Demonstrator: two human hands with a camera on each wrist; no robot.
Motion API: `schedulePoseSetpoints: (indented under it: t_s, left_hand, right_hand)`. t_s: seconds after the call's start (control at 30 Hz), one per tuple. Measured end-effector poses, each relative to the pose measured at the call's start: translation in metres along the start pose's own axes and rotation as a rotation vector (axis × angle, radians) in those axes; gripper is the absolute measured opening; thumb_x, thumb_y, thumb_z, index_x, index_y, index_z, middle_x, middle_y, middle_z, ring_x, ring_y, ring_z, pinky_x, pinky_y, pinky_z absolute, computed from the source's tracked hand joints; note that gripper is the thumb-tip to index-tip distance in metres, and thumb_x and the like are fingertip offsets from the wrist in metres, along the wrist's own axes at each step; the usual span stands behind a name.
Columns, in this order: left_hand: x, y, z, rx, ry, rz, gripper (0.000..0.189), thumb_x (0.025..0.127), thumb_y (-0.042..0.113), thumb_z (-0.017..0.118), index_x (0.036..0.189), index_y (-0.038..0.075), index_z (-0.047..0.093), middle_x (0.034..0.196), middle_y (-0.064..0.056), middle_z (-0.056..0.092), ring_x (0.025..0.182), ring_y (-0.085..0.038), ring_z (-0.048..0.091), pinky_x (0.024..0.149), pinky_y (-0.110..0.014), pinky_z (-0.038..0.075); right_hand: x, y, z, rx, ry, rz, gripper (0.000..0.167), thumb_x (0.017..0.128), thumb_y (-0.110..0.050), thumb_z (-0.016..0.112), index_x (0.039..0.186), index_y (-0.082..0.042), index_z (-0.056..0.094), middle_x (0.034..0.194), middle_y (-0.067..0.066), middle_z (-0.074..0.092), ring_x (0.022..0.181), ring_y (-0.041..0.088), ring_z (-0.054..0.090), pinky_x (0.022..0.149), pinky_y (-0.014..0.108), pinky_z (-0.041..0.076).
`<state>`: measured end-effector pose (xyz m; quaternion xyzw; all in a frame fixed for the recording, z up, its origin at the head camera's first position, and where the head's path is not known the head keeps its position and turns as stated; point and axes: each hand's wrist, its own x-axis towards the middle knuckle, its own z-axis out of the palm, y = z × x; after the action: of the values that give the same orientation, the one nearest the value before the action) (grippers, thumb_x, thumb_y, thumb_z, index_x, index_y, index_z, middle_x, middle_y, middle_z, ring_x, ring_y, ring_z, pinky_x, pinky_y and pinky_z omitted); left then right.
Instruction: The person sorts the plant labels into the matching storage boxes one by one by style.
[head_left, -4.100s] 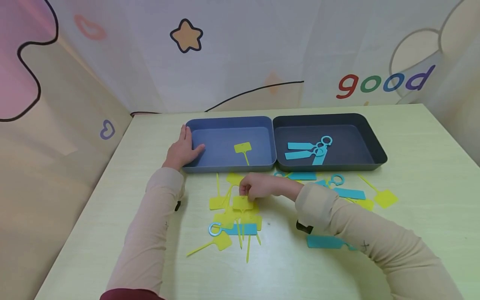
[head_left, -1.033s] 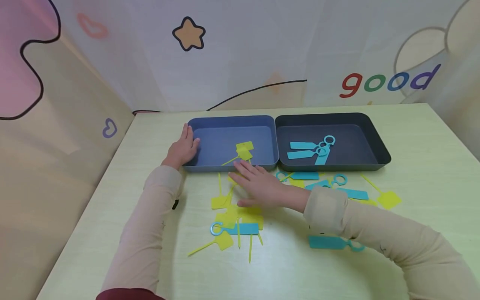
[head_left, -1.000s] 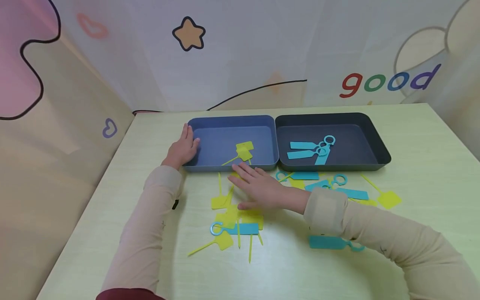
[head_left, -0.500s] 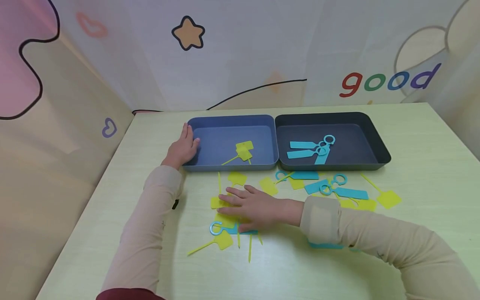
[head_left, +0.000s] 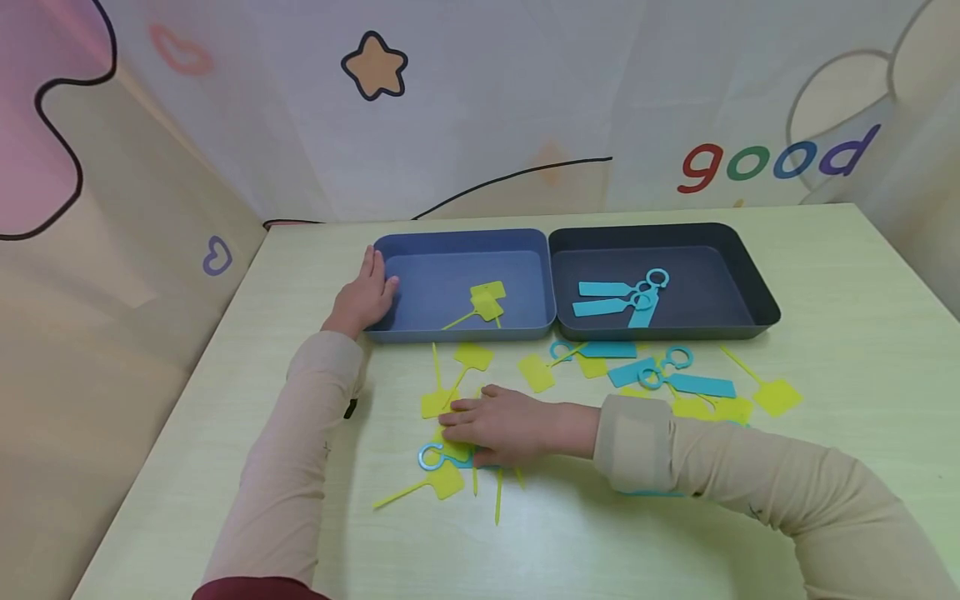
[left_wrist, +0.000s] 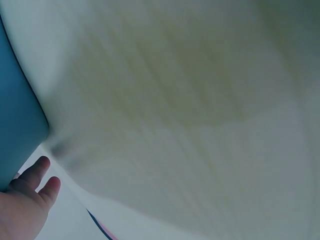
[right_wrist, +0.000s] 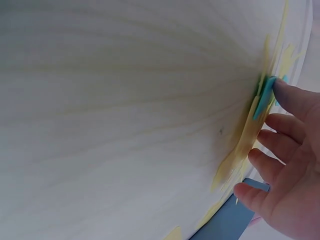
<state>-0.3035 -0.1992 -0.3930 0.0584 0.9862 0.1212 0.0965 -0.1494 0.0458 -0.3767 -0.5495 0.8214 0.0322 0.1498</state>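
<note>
My left hand [head_left: 360, 296] rests on the left end of the blue tray [head_left: 427, 287], its fingers straight along the wall. In the left wrist view its fingertips [left_wrist: 41, 164] show beside the tray's corner. My right hand [head_left: 506, 425] lies over a pile of flat yellow plant tags [head_left: 447, 481], fingers spread and relaxed. In the right wrist view the thumb touches a light-blue ring-ended tag [right_wrist: 265, 97] on the pile, and the other fingertips are right at the yellow tags. The palm hides part of the pile. Two yellow tags [head_left: 487, 306] lie in the blue tray.
A dark grey tray [head_left: 723, 287] adjoins the blue one and holds three light-blue tags [head_left: 600, 307]. Mixed yellow and blue tags [head_left: 701, 385] are scattered before it. Another blue tag is mostly hidden under the right sleeve [head_left: 637, 442]. A printed curtain [head_left: 480, 108] stands behind the table.
A second yellow tag now lies in the blue tray, where one lay earlier. My right hand has moved from the tray's front wall back over the pile. My left hand stays at the tray.
</note>
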Motion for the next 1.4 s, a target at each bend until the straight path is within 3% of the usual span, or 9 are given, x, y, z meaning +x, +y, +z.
schedulePoseSetpoints:
  t_s: [0.5,0.67,0.9,1.17,1.4]
  left_hand:
    - [-0.0016,0.0003,-0.0013,0.01,0.008,0.013,0.062,0.096,0.033,0.02,0.14,-0.003,-0.005,0.147,-0.017,-0.013,0.126,-0.039,0.031,0.095,-0.048,0.034]
    - [-0.0019,0.0007,-0.0015,0.009,0.008,0.014,0.063,0.096,0.034,0.02,0.14,-0.003,-0.005,0.147,-0.017,-0.013,0.122,-0.039,0.035,0.094,-0.048,0.035]
    - [-0.0032,0.0018,-0.0017,0.008,0.008,0.016,0.064,0.096,0.034,0.021,0.14,-0.003,-0.006,0.147,-0.018,-0.013,0.119,-0.04,0.038,0.091,-0.047,0.037]
    - [-0.0043,0.0036,-0.004,0.007,0.001,0.009,0.064,0.096,0.035,0.022,0.14,-0.003,-0.006,0.147,-0.017,-0.014,0.12,-0.04,0.038,0.092,-0.047,0.036]
    - [-0.0022,0.002,-0.001,0.011,-0.002,0.0,0.065,0.096,0.037,0.022,0.14,-0.001,-0.007,0.147,-0.016,-0.015,0.118,-0.039,0.04,0.09,-0.047,0.038]
  right_hand:
    - [-0.0002,-0.0018,-0.0006,-0.035,0.121,-0.047,0.015,0.08,-0.024,0.064,0.094,-0.016,0.064,0.122,-0.002,0.056,0.118,0.012,0.048,0.083,0.032,0.044]
    - [0.0002,-0.0012,0.0007,-0.047,0.194,-0.1,0.008,0.078,-0.019,0.066,0.085,-0.016,0.062,0.1,-0.005,0.06,0.096,0.01,0.055,0.071,0.027,0.042]
    - [0.0004,-0.0018,-0.0002,-0.026,0.193,-0.087,0.028,0.076,-0.013,0.067,0.102,-0.016,0.058,0.093,-0.002,0.051,0.083,0.013,0.045,0.072,0.023,0.04]
    - [0.0022,-0.0019,-0.002,0.079,0.154,-0.044,0.034,0.075,-0.012,0.068,0.107,-0.014,0.056,0.088,0.0,0.044,0.074,0.012,0.039,0.065,0.019,0.036]
    - [0.0047,-0.0048,-0.0036,0.283,0.053,0.092,0.044,0.075,-0.005,0.064,0.117,-0.016,0.053,0.094,0.002,0.041,0.075,0.012,0.041,0.061,0.016,0.035]
